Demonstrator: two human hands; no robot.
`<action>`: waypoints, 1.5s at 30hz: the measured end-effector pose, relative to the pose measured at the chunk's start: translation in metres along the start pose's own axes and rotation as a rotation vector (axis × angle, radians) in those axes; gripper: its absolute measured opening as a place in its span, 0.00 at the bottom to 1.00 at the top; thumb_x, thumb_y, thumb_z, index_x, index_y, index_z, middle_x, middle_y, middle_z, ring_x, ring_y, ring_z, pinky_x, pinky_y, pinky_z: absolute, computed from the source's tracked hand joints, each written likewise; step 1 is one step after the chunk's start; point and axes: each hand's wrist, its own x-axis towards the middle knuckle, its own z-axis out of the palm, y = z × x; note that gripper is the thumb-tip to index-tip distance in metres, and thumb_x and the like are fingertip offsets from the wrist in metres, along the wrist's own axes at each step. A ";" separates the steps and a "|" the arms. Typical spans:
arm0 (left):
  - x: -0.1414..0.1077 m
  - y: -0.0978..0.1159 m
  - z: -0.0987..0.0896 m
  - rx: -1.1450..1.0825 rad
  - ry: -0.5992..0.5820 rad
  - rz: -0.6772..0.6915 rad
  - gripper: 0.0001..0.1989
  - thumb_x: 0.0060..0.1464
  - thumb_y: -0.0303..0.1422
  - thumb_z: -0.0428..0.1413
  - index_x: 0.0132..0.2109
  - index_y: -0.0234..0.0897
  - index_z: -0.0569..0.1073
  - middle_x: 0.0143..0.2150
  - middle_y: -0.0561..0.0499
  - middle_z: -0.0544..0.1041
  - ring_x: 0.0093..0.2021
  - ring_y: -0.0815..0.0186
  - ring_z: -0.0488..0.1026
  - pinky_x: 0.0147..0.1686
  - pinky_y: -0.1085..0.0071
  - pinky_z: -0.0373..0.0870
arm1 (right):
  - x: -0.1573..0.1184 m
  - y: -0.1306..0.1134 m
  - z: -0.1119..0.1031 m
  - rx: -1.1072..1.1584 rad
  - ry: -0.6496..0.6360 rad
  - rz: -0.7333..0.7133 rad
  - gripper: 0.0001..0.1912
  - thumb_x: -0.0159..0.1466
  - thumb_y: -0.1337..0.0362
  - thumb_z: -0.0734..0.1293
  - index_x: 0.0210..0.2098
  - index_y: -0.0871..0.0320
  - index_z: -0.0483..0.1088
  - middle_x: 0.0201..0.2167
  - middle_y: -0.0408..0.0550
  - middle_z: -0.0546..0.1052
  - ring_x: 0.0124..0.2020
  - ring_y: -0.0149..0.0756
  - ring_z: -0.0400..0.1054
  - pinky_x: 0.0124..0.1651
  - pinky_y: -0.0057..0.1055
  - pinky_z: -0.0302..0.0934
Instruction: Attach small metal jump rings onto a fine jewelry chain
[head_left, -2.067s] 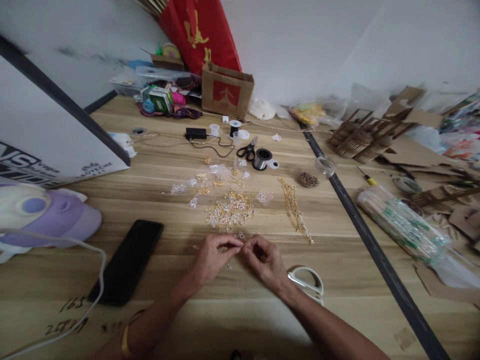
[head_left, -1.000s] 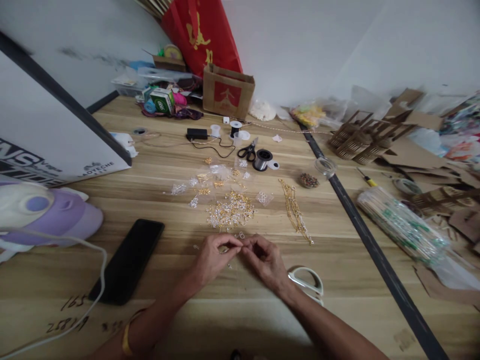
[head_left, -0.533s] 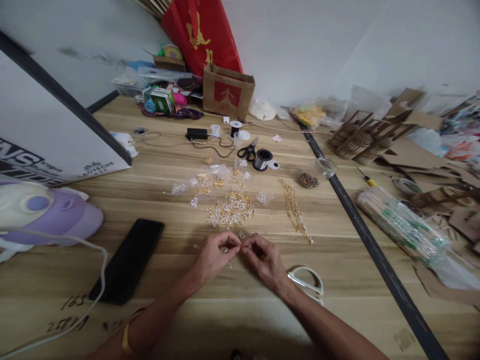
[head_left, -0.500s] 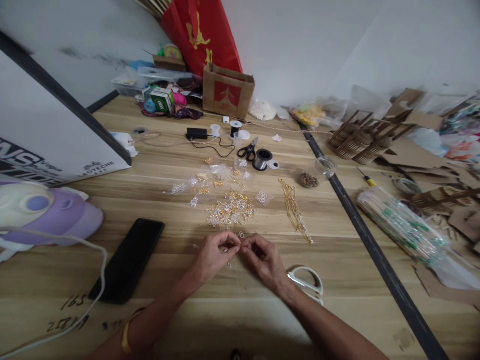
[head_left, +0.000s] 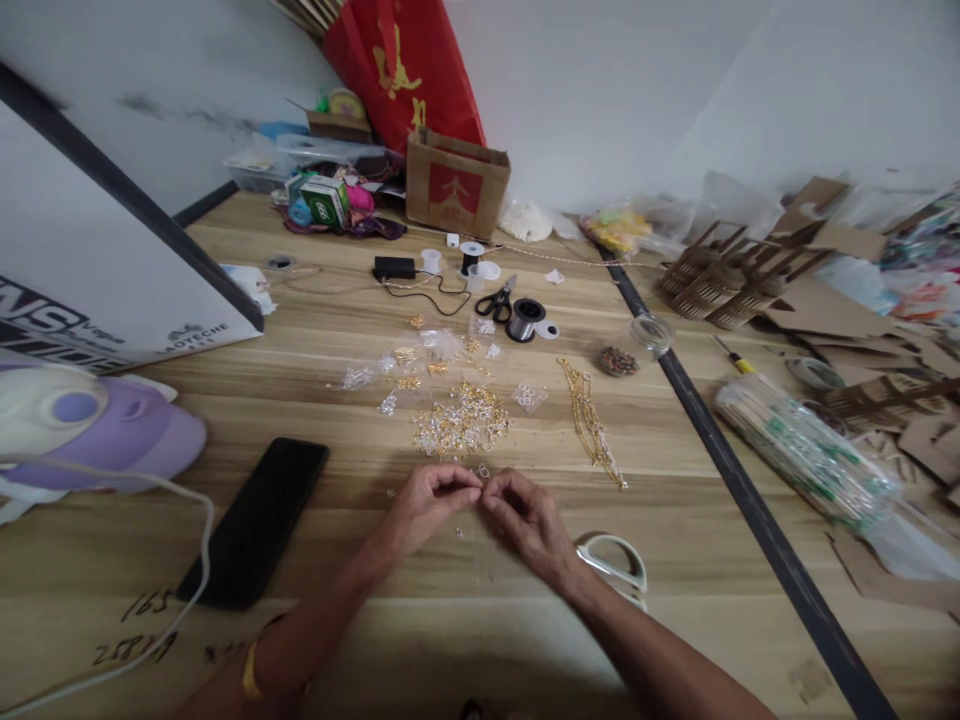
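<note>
My left hand [head_left: 433,507] and my right hand [head_left: 527,522] meet fingertip to fingertip low over the wooden table. Each is closed in a pinch, and whatever sits between the fingertips is too small to make out. Just beyond them lies a loose pile of gold and silver jewelry findings [head_left: 465,418]. Two small silver rings [head_left: 483,471] rest between the pile and my fingers. A tiny shiny piece [head_left: 460,533] lies below my left fingertips. White-handled scissors [head_left: 615,562] are partly hidden behind my right wrist.
Gold chains [head_left: 589,420] and a tub of brown beads [head_left: 618,361] lie to the right. Small bags of findings [head_left: 409,370], black scissors [head_left: 496,300] and a wire spool [head_left: 526,319] stand farther back. A black phone [head_left: 256,522] and white cable [head_left: 206,545] are at left.
My hands stay pinched together in nearly the same place. The left fingers have shifted slightly, and a small shiny piece seen under them before is now out of sight.
</note>
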 end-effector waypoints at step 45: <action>-0.009 0.008 -0.002 0.187 -0.106 0.119 0.05 0.50 0.31 0.55 0.30 0.32 0.74 0.28 0.51 0.75 0.30 0.68 0.70 0.33 0.74 0.66 | 0.002 -0.016 -0.024 -0.139 -0.155 -0.042 0.06 0.63 0.62 0.66 0.36 0.59 0.67 0.31 0.45 0.71 0.32 0.31 0.64 0.35 0.26 0.59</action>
